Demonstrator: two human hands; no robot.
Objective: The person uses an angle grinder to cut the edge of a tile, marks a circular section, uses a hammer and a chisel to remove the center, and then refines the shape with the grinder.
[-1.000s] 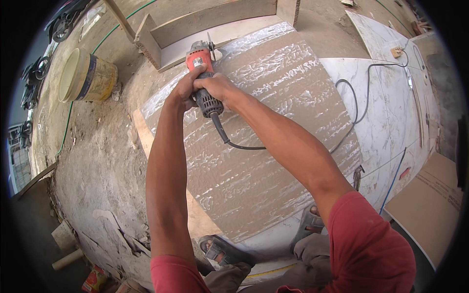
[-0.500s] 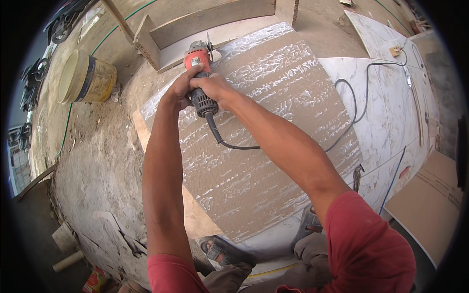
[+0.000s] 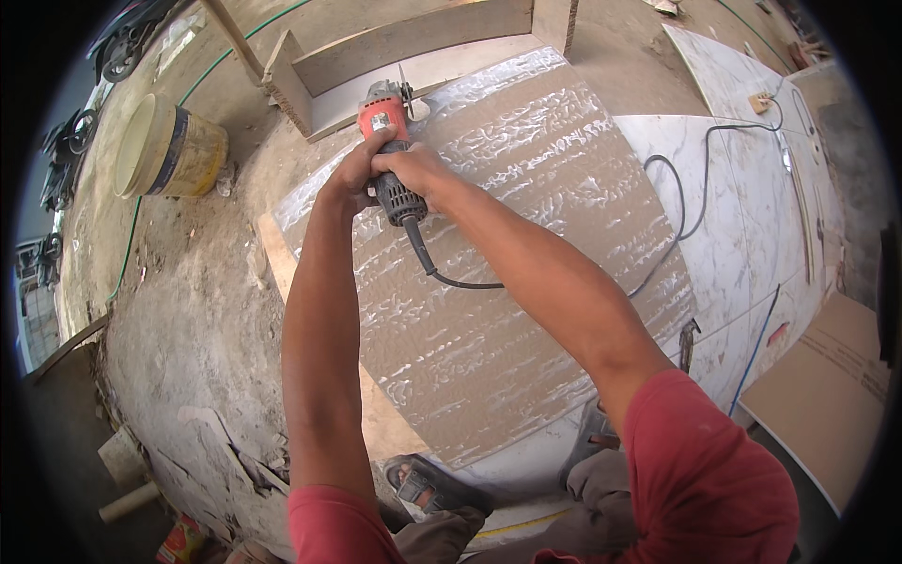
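Observation:
Both my hands are closed around a red and black angle grinder (image 3: 383, 120), held lengthwise at the far left part of a large tile. My left hand (image 3: 349, 177) grips its left side, the thumb up by the red housing. My right hand (image 3: 415, 173) wraps the dark body from the right. At the grinder's far end a thin cutting disc (image 3: 404, 86) stands on edge by the tile's far edge; whether it touches or spins I cannot tell. The tile (image 3: 526, 244) shows a brown, ridged face with white streaks. A black cord (image 3: 420, 246) runs from the grinder under my right forearm.
A wooden frame (image 3: 413, 47) stands beyond the tile. At the left is a dirty bucket (image 3: 174, 155) near a green hose (image 3: 129, 246). White marbled slabs (image 3: 723, 197) lie at right, with a hammer-like tool (image 3: 688, 343) and cardboard (image 3: 817, 376). My sandalled feet (image 3: 425, 484) are close to the tile's near edge.
The view has shifted very slightly, so things at left sit a little further right and lower. Both hands keep their hold on the grinder, which stays at the same part of the tile.

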